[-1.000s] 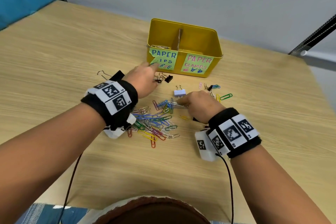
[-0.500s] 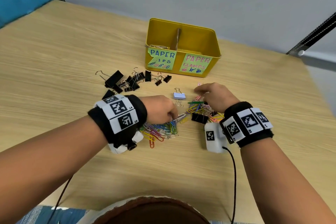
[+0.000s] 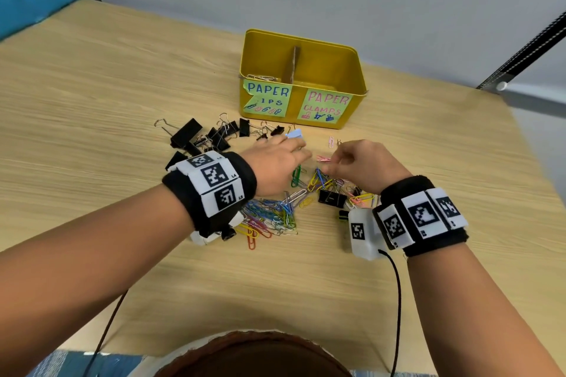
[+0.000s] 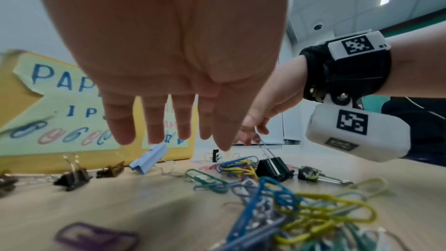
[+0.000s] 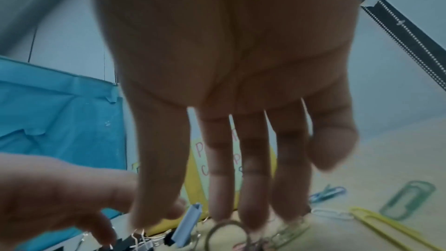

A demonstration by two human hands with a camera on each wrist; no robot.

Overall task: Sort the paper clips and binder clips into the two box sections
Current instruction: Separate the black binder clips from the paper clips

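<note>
while the left hand (image 3: 277, 167) hovers flat and empty, fingers straight, just short of the blue binder clip (image 3: 294, 134), picking it up is the step; the next move calls for a pinch.

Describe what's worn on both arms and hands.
Bare forearms, no sleeves or gloves. Each wrist has a black wristband carrying white tiles with black square markers. A white camera housing with its own marker hangs beneath the right wrist, trailing a thin dark cable.

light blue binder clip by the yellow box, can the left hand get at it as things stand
Probably yes: the left hand is open, its fingertips right beside the light blue binder clip, with nothing in between.
</note>
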